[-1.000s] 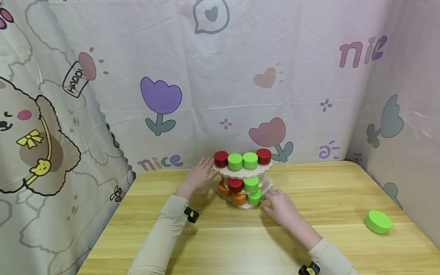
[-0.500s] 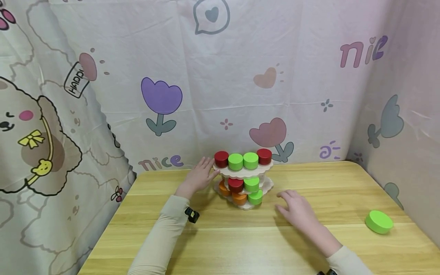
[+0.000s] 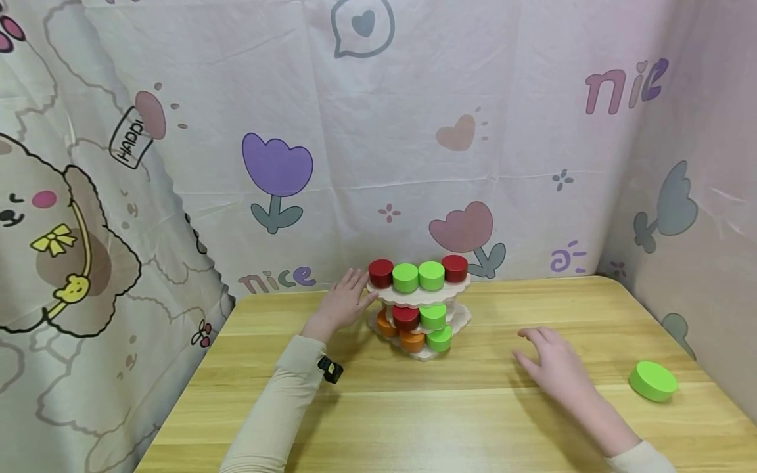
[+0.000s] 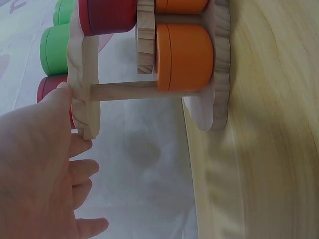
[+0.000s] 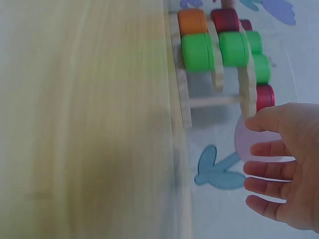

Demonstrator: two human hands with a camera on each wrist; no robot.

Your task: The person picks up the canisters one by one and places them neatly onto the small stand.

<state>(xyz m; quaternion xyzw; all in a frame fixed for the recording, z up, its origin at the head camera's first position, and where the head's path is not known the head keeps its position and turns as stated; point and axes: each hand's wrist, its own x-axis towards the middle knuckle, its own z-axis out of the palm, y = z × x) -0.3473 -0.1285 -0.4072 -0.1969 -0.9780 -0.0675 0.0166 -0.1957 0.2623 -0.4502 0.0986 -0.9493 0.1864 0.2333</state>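
A tiered wooden stand (image 3: pixel 421 300) with scalloped shelves holds short, round coloured blocks. On its top shelf sit a red block (image 3: pixel 381 273), two green ones (image 3: pixel 418 278) and another red block (image 3: pixel 455 269). Red and green blocks show on the middle shelf, orange and green ones on the bottom. My left hand (image 3: pixel 342 304) is at the stand's left side, its thumb touching the top shelf's edge in the left wrist view. Away to the right of the stand, my right hand (image 3: pixel 552 364) hovers over the table with relaxed fingers, holding nothing.
One green disc-shaped block (image 3: pixel 653 381) lies on the wooden table (image 3: pixel 408 420) at the right, beyond my right hand. A printed cloth (image 3: pixel 378 144) hangs behind the table and along its sides. The stand is near the table's back edge.
My right hand has moved right, away from the green block at the stand's lower right, toward the lone green block. The left hand and stand have stayed in place.
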